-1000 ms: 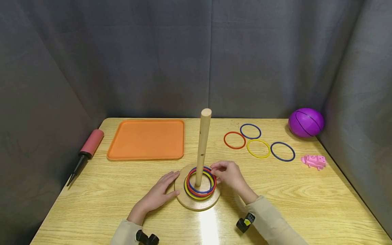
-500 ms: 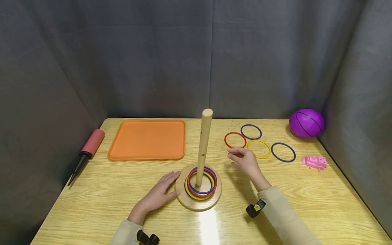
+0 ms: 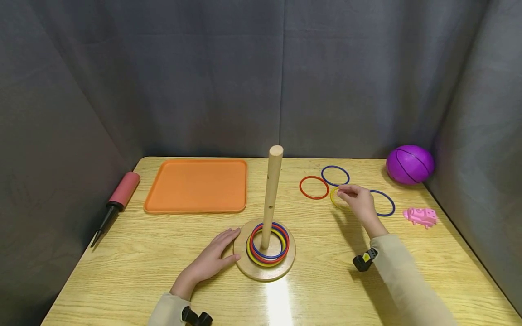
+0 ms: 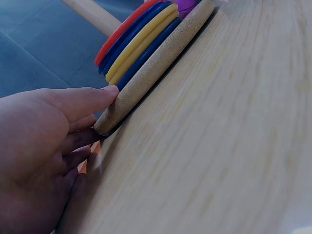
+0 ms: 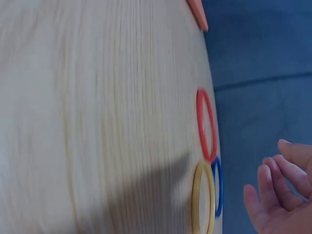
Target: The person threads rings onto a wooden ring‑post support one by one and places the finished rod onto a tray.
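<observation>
A round wooden base [image 3: 263,274] with an upright wooden post [image 3: 272,194] stands on the table, several red, blue and yellow rings [image 3: 267,261] stacked loosely around the post. My left hand [image 3: 210,260] rests against the base's left edge; in the left wrist view its thumb touches the rim and its fingers lie alongside. My right hand [image 3: 360,206] hovers over a yellow ring [image 3: 333,201], partly hiding it. In the right wrist view the loosely bent fingers hold nothing, apart from the yellow ring [image 5: 196,207] lying on the table.
A red ring [image 3: 314,198], a blue ring [image 3: 335,166] and another blue ring [image 3: 393,208] lie around the yellow one. Farther right are a purple ball [image 3: 409,164] and a pink toy [image 3: 421,217]. An orange tray [image 3: 197,185] and a red-and-black hand pump [image 3: 122,190] lie left.
My right hand has left the stacked rings and moved right and away from me, past the red ring, to above the yellow ring. My left hand stays at the base.
</observation>
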A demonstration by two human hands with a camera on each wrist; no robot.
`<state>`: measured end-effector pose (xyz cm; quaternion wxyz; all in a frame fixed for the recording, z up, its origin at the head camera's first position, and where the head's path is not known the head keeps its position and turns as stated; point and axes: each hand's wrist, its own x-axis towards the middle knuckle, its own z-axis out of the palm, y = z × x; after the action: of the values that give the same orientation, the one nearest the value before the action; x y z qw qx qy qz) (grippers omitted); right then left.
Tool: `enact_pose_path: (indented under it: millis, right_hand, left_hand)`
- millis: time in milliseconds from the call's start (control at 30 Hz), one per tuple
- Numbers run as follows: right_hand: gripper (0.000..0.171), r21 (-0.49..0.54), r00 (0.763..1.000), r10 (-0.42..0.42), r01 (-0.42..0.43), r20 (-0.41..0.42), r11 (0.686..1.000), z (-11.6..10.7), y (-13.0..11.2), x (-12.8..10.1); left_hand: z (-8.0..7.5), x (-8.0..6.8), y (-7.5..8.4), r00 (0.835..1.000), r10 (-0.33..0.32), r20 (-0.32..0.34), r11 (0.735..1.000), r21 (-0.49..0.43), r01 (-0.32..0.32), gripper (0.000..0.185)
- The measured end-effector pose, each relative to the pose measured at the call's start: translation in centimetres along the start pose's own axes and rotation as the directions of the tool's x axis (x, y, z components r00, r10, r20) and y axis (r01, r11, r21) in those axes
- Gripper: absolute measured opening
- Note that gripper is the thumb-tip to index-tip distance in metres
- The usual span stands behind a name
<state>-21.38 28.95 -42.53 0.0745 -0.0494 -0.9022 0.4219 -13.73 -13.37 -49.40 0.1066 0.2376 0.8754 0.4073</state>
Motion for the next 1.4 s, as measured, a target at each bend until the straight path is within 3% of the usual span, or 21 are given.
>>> enact_pose_path:
  millis: [267,600,800,1067,1400]
  right_hand:
    - [0.036,-0.076,0.997,0.003,-0.010,-0.081,0.997,-2.7,2.9,1.3]
    - [0.042,-0.153,0.996,0.040,-0.051,-0.076,0.987,-5.1,6.6,1.8]
    - [0.042,-0.187,0.993,0.042,-0.062,-0.108,0.980,-5.9,7.9,2.1]
    - [0.046,-0.290,0.993,0.093,-0.110,-0.070,0.951,-6.8,9.7,2.3]
    - [0.043,-0.360,0.992,0.099,-0.120,-0.075,0.925,-6.7,10.2,2.1]
  left_hand:
    - [0.0,0.0,0.0,1.000,-0.002,-0.001,1.000,0.000,0.002,0.071]
    - [0.0,0.0,0.0,1.000,-0.010,0.001,1.000,0.001,0.010,0.071]
    - [0.0,-0.1,-0.1,1.000,-0.004,-0.004,1.000,0.001,0.004,0.071]
    - [0.0,0.0,0.0,1.000,-0.005,-0.007,1.000,-0.007,0.005,0.070]
    - [-0.1,0.0,0.0,1.000,-0.006,0.000,1.000,-0.008,0.006,0.070]
